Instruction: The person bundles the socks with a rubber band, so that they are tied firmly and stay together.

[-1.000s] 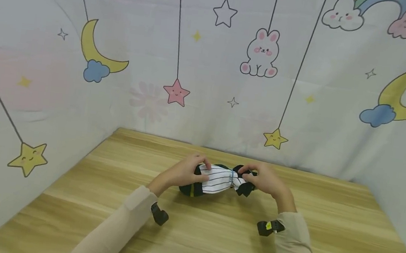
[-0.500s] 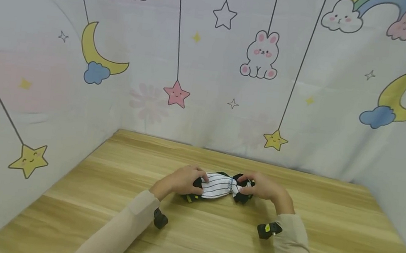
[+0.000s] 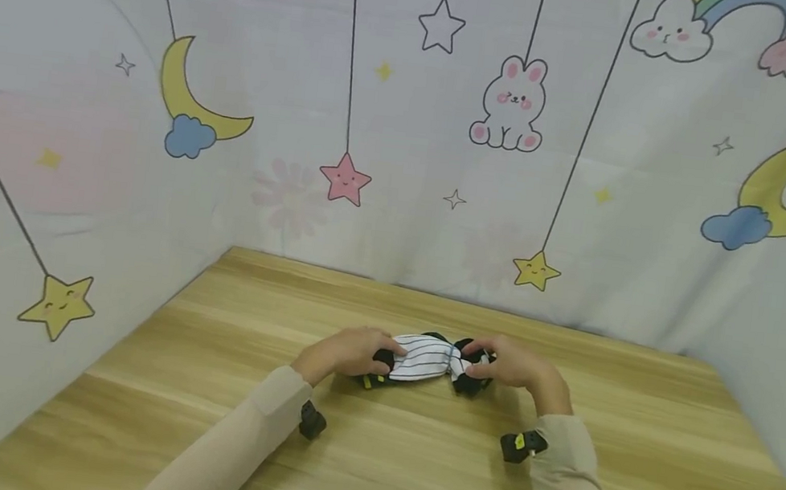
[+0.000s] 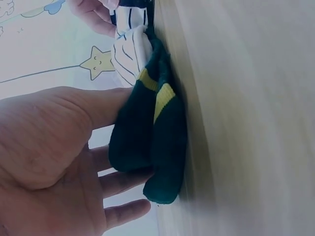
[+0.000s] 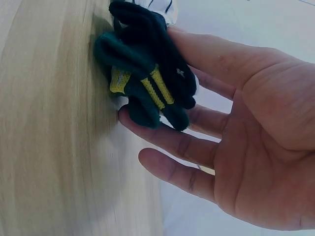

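A bundle of socks (image 3: pixel 421 359) lies lengthwise on the wooden table, with dark green ends, yellow bands and a white, dark-striped middle. A thin blue band (image 3: pixel 451 355) cinches it right of centre. My left hand (image 3: pixel 352 351) holds the left end; in the left wrist view its thumb lies against the green socks (image 4: pixel 135 128), with fingers behind them. At the other end, my right hand (image 3: pixel 516 362) holds the gathered part between thumb and fingers. The right wrist view shows the folded dark green cloth (image 5: pixel 142 64) with yellow stripes against those fingers.
The wooden table (image 3: pixel 412 457) runs to a white fabric backdrop (image 3: pixel 406 133) with printed stars, moons and rabbits. Similar cloth stands on both sides. A small black camera sits on each wrist, the left one (image 3: pixel 312 420) and the right one (image 3: pixel 521 446).
Both hands have brought the bundle slightly down and nearer to me since a second ago. Over the last half second, hands and bundle have hardly moved.
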